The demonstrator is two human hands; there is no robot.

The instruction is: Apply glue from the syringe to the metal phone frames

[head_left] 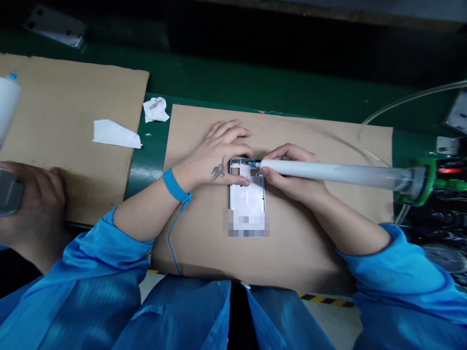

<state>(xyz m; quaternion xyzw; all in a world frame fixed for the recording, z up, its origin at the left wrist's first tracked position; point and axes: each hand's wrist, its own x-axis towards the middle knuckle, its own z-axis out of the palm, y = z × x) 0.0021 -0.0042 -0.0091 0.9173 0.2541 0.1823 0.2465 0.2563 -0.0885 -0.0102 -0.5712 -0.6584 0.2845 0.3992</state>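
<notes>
A silvery phone frame (248, 199) lies flat on the brown cardboard, its lower end blurred into blocks. My left hand (219, 155) grips its upper left part, the thumb resting across its face and the forefinger curving toward its top edge. In my right hand (295, 175) is a long white dispensing syringe (339, 174), held near its front end and lying almost level. Its bluish needle tip (252, 165) points left over the upper part of the frame; whether it touches cannot be made out. A blue wrist strap (175, 185) with a cord circles my left wrist.
Beneath the frame is a cardboard sheet (204, 243) on a green bench. Crumpled white paper (155, 110) and a torn paper piece (116, 133) lie left. A co-worker's hand (34, 199) is at far left. A clear hose (408, 103) and a gauge (443, 257) are right.
</notes>
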